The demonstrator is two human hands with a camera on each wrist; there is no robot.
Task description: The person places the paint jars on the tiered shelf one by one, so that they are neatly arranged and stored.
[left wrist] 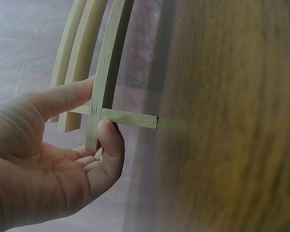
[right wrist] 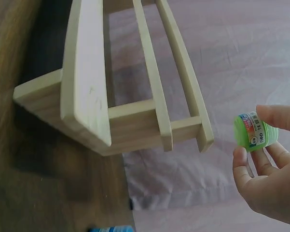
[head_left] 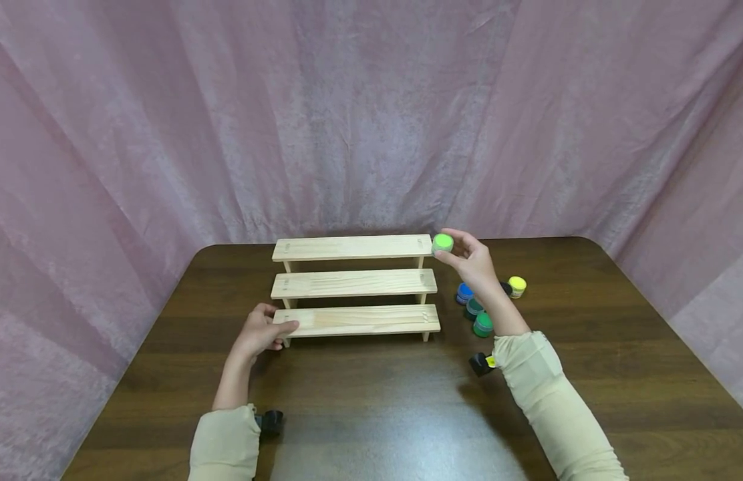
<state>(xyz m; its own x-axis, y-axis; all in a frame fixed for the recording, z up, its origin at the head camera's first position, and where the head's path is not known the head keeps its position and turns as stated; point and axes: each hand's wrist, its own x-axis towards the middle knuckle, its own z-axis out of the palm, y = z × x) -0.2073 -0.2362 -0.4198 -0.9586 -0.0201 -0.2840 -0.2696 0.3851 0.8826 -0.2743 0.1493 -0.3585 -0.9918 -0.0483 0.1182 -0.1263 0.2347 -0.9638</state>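
Note:
A three-tier wooden display shelf [head_left: 347, 284] stands on the table, its steps rising toward the back. My left hand [head_left: 262, 332] grips the left end of the lowest step, thumb on top; in the left wrist view the fingers [left wrist: 111, 150] curl under the board beside a short leg. My right hand [head_left: 474, 260] holds a small light-green paint jar [head_left: 442, 243] between thumb and fingers, at the right end of the top step. The right wrist view shows the jar's printed label [right wrist: 253, 129] and a gap between jar and shelf.
To the right of the shelf stand several paint jars: a blue one [head_left: 464, 292], a dark green one [head_left: 474, 308], a green one [head_left: 483, 325], a yellow one [head_left: 518, 286] and a black one partly behind my right wrist. A pink curtain [head_left: 371, 120] hangs behind the brown table [head_left: 371, 401].

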